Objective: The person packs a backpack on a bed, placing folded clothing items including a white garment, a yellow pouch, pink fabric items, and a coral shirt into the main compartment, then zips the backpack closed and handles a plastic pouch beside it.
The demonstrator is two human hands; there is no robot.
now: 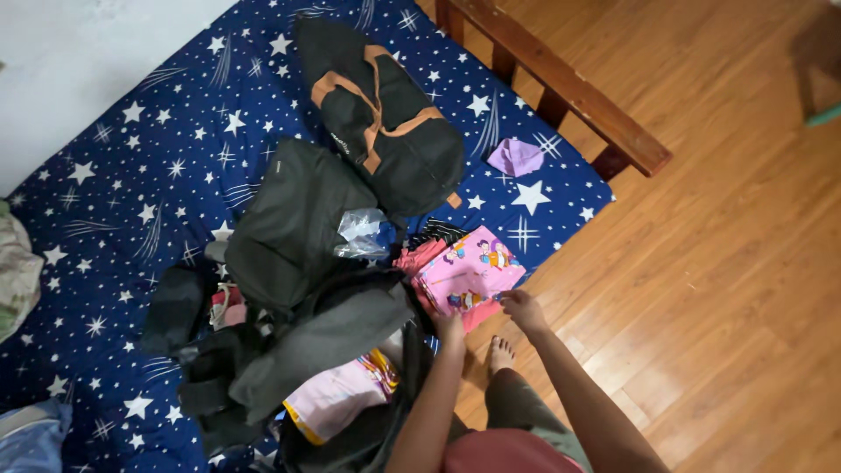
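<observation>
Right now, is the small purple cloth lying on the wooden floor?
No. The small purple cloth lies on the star-patterned blue sheet near the wooden bed frame, well away from both hands.

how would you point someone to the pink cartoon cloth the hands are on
Start at the star-patterned blue mattress and go to its edge nearest the wooden floor. There, beside the open dark backpack, lies the folded pink cloth, touched by both hands. It alone carries bright cartoon figures.

Pretty even indoor light here, with a soft sheen on the wooden floor [736, 263], dark bags [385, 114] losing detail in shadow, slight softness overall and some wide-angle stretch toward the edges.
</observation>
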